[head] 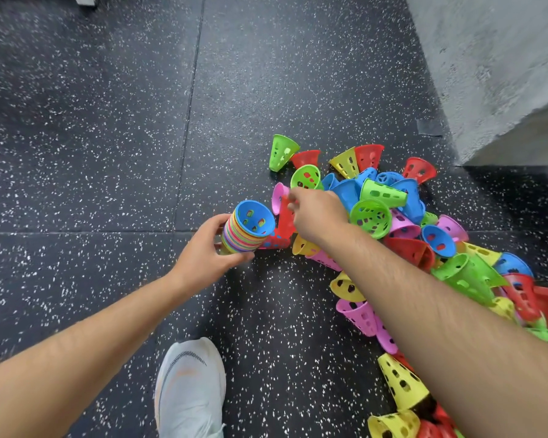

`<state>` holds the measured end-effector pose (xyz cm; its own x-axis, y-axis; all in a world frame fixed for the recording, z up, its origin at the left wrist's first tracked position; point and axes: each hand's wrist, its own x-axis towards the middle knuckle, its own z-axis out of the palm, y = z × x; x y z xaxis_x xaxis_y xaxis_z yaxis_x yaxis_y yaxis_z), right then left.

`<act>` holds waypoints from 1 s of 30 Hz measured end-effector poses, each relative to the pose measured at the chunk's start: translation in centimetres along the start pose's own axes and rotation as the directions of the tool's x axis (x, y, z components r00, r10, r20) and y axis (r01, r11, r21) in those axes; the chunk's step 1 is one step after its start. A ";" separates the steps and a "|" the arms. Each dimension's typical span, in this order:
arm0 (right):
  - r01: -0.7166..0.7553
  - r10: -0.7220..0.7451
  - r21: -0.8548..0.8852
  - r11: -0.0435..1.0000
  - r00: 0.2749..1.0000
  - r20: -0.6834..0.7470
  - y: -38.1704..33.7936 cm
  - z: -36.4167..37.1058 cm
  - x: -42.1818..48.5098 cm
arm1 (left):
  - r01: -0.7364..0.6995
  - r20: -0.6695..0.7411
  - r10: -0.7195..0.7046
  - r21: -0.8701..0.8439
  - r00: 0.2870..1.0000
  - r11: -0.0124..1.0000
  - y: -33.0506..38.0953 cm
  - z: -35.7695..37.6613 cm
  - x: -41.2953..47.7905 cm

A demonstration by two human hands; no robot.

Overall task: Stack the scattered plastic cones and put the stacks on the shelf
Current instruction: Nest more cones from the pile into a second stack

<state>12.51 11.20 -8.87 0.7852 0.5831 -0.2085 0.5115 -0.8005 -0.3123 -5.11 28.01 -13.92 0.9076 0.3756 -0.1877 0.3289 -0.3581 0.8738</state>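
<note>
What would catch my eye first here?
A bright pile of loose plastic cones sprawls over the speckled dark floor at right. The left hand grips a multicoloured stack of nested cones, blue at its open end, while the right hand reaches into the pile.

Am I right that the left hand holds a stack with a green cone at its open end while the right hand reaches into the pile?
Not quite: the head view shows that the cone at the open end of the stack, held by the left hand, is blue, not green. The right hand does reach into the pile.
</note>
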 end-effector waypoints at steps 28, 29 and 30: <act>0.342 -0.245 0.427 0.837 0.932 -0.266 -3.5 -3.1 0.4 | -0.065 -0.094 0.063 -0.020 0.994 0.998 1.1 -2.5 4.1; 0.367 -0.255 0.427 0.827 0.920 -0.297 -3.4 -3.4 1.1 | -0.063 -0.095 0.061 -0.018 0.994 0.998 1.1 -2.5 4.8; 0.384 -0.254 0.412 0.826 0.907 -0.336 -3.3 -3.5 1.9 | -0.061 -0.096 0.060 -0.011 0.994 0.998 1.1 -2.5 5.5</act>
<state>13.56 14.43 -4.97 0.6994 0.6856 0.2018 0.5807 -0.3806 -0.7197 -0.40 31.87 -12.86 0.8963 0.4339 -0.0913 0.2701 -0.3709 0.8885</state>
